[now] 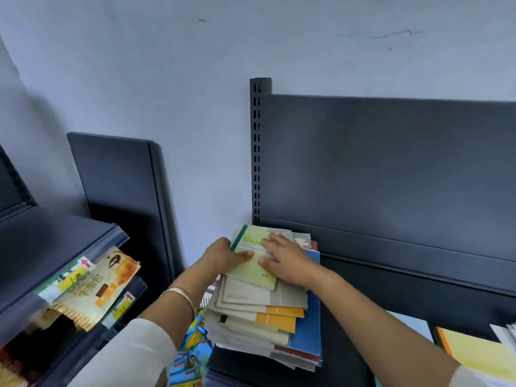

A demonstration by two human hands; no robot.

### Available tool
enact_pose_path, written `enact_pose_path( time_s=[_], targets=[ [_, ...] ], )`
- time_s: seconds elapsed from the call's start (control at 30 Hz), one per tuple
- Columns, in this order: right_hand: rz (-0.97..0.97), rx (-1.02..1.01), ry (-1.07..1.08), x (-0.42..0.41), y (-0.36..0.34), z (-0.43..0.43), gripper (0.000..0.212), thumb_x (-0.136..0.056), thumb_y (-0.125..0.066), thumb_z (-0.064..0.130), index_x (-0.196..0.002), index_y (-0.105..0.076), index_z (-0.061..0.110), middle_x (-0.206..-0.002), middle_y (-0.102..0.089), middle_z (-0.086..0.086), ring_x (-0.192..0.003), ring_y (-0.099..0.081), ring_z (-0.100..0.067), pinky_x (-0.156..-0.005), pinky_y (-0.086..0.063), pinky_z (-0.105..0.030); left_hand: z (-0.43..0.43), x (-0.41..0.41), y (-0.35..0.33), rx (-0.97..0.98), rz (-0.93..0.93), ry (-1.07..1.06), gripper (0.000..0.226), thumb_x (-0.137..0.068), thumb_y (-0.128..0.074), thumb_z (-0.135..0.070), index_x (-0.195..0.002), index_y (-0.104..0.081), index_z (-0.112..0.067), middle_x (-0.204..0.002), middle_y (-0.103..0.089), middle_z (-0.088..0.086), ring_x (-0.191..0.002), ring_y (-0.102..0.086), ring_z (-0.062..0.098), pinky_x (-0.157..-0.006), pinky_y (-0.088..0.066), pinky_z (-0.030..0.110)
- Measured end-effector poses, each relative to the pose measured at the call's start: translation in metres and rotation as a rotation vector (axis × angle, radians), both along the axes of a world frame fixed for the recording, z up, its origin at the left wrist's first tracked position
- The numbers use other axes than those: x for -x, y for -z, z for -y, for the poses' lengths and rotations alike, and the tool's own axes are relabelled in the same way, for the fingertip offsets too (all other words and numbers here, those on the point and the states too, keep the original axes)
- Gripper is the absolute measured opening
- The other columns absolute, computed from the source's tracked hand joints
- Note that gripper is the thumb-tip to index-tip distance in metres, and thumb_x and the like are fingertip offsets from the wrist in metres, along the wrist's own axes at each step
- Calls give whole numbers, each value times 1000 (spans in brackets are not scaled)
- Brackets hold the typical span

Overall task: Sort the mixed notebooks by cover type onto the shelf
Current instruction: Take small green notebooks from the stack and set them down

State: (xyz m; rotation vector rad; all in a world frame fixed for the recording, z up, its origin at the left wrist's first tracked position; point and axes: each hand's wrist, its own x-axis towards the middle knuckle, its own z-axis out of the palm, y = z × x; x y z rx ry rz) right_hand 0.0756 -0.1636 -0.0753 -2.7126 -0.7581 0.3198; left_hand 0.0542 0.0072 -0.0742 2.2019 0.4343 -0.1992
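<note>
One green notebook [252, 272] tops one mixed stack [259, 308]. Left hand [223, 256] pinches its spine edge; right hand [286, 262] presses it, fingers spread.

Atop the notebook stack [259, 311], the right hand [287, 261] hides the green notebook [251, 268]'s title past "Gam"; right of the stack, I see a yellow pad [480, 356] cut off.
</note>
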Motion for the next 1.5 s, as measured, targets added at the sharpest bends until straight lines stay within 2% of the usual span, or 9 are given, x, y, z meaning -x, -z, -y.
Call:
enact_pose_path(
  time_s=[0.1, 0.27, 0.53, 0.83, 0.93, 1.07, 1.23, 1.33, 1.5],
  targets=[
    [-6, -200, 193, 3, 3, 1, 52, -98, -45, 36, -145, -33, 16, -158, -11, -4, -143, -16, -25, -115, -25, -41, -2, -1, -1, 25, 33, 20, 43, -84, -69, -30, -114, -47, -9, -115, -58, 9, -102, -58, 24, -86, -49, 33],
    [49, -345, 473, 1, 4, 11, 27, -94, -51, 17, -118, -56, 8, -118, -57, -11, -109, -54, -26, -87, -47, -32, -3, -3, -2, -118, 145, 40, 52, -82, -69, -31, -124, -46, -9, -128, -43, 10, -115, -50, 30, -97, -45, 39],
    [3, -487, 647, 11, 1, 9, 27, -93, -53, 21, -117, -56, 10, -116, -58, -11, -103, -57, -26, -82, -49, -35, -4, 14, -16, 137, 442, 54, 37, -91, -58, -14, -127, -46, -12, -106, -53, -3, -97, -50, 16, -81, -42, 26],
    [-18, -780, 647, 30, -13, 8, 8, -93, -56, 14, -99, -60, 16, -98, -63, 0, -94, -61, -19, -81, -51, -33, -8, 19, -13, 433, 485, -91, 35, -91, -57, -13, -123, -43, -20, -114, -60, 5, -102, -60, 27, -90, -52, 46],
    [29, -780, 602, 34, -20, 7, 15, -91, -59, 15, -106, -55, 16, -98, -61, 3, -92, -60, -15, -82, -52, -33, -4, 20, -14, 422, 463, -82, 34, -92, -55, -14, -122, -40, -17, -119, -58, 7, -105, -58, 28, -92, -50, 48],
    [95, -726, 606, 33, -24, 10, 20, -93, -53, 11, -113, -56, 13, -107, -61, -1, -92, -57, -15, -76, -49, -30, -1, 22, -19, 176, 491, -130, 33, -89, -59, -19, -119, -46, -13, -125, -44, 7, -116, -44, 26, -101, -40, 44],
    [176, -568, 632, 31, -20, 9, 20, -93, -47, 9, -111, -53, 15, -105, -61, -5, -88, -58, -21, -68, -50, -34, 3, 32, -26, 272, 436, -71, 30, -94, -50, -9, -122, -42, -11, -109, -53, 3, -97, -52, 22, -80, -44, 32],
    [223, -449, 631, 32, -19, 5, 15, -96, -44, 13, -110, -48, 13, -103, -57, -7, -88, -59, -26, -69, -52, -38, 4, 31, -28, 273, 452, -76, 29, -93, -48, -7, -122, -43, -11, -108, -53, 3, -96, -52, 23, -79, -44, 32],
    [140, -574, 687, 37, -27, 24, 15, -98, -39, 13, -112, -44, 9, -102, -58, -10, -88, -58, -25, -77, -51, -41, 22, 21, -34, 344, 460, -35, 27, -94, -45, -7, -120, -44, -14, -111, -55, 5, -100, -55, 24, -80, -47, 35]
  ],
)
